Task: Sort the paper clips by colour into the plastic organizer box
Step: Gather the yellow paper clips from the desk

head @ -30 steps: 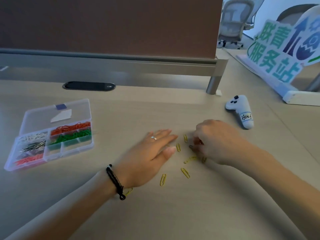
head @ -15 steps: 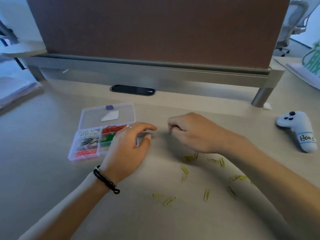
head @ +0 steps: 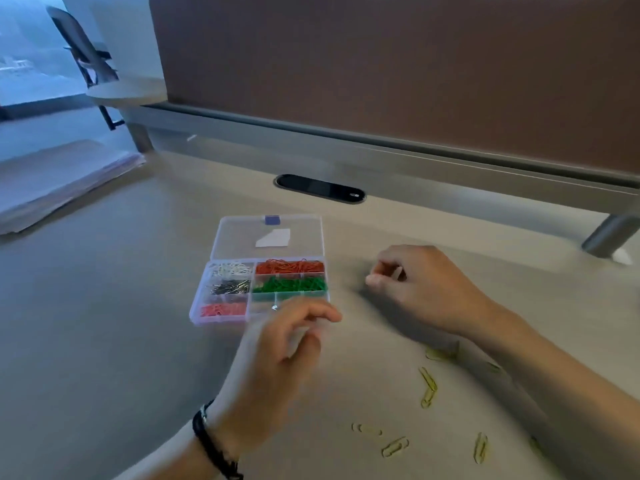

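A pale desk (head: pixel 104 323) runs beneath a brown partition panel (head: pixel 398 64) on a grey rail, with a dark oval cable slot (head: pixel 320 184) set into the desktop beyond both hands. A stack of papers (head: pixel 59 178) lies far off to the left of the left hand.

The clear plastic organizer box (head: pixel 259 271) sits open directly ahead of the left hand, its lid laid flat on the far side, its near right corner just under that hand's fingertips. Inside it, white, dark and pink clips fill the left compartments; orange clips (head: pixel 290 266) and green clips (head: pixel 290 284) fill those on the right.

The left hand (head: pixel 277 362), blurred, is raised at the box's near edge with fingers loosely curled and a ring showing; whether it holds anything cannot be told. A black cord bracelet (head: pixel 211 441) circles its wrist.

The right hand (head: pixel 426 289), to the right of the box, has its fingers curled with thumb and forefinger drawn together; what they pinch, if anything, cannot be made out.

Loose yellow paper clips (head: pixel 428 388) lie scattered on the desk between the two forearms, nearer the person than either hand.
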Tool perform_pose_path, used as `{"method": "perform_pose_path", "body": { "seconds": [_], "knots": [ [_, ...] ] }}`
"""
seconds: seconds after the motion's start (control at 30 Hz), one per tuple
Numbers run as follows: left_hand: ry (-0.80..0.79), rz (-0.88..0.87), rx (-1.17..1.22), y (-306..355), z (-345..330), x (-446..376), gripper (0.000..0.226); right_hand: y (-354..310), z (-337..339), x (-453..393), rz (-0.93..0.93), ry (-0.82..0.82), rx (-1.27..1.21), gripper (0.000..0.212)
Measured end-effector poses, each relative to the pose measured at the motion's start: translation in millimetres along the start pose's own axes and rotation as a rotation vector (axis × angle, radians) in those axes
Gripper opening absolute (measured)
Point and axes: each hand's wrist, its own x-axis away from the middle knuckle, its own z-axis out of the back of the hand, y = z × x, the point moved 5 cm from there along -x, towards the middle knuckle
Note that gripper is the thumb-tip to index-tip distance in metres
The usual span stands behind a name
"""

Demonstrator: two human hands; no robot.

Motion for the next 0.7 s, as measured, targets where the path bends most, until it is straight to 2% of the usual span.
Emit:
{"method": "perform_pose_path", "body": {
  "seconds": [0.03, 0.07, 0.13, 0.2, 0.3, 0.37, 0.47, 0.53, 0.63, 0.7],
  "knots": [
    [-0.127, 0.015, -0.023, 5.6, -14.0, 7.4, 0.032, 13.7, 4.0, 21.2, -0.028, -0.048, 0.056, 0.026],
    [-0.225, -0.009, -0.088, 12.4, -27.3, 14.1, 0.037, 27.9, 5.6, 45.2, -0.067, -0.125, 0.113, 0.041],
    [-0.367, -0.087, -0.245, 25.1, -51.0, 20.8, 0.048, 49.5, 7.4, 91.2, -0.134, -0.241, 0.149, 0.065],
    [-0.463, -0.115, -0.358, 32.9, -73.3, 21.9, 0.055, 54.2, 9.0, 127.0, -0.142, -0.285, 0.132, 0.072],
    [-0.489, -0.176, -0.427, 38.6, -107.2, 15.1, 0.067, 38.9, -1.1, 160.8, -0.093, -0.338, 0.21, 0.07],
    [-0.487, -0.148, -0.284, 45.2, -121.9, 6.6, 0.07, 21.3, -8.1, 172.4, -0.031, -0.342, 0.204, 0.066],
    [-0.536, 0.013, 0.172, 56.5, -132.9, -3.2, 0.064, 23.5, 7.2, 189.7, -0.041, -0.285, 0.147, 0.066],
    [-0.525, 0.012, 0.205, 56.4, -136.0, -5.1, 0.06, 53.9, 26.0, 207.9, -0.164, -0.206, 0.256, 0.072],
    [-0.537, 0.013, 0.251, 63.7, -149.7, -6.8, 0.059, 100.0, 37.7, 242.1, -0.41, -0.196, 0.386, 0.082],
    [-0.556, -0.005, 0.342, 74.9, -159.6, -2.2, 0.059, 101.9, 30.1, 246.8, -0.435, -0.198, 0.352, 0.085]
  ]
}}
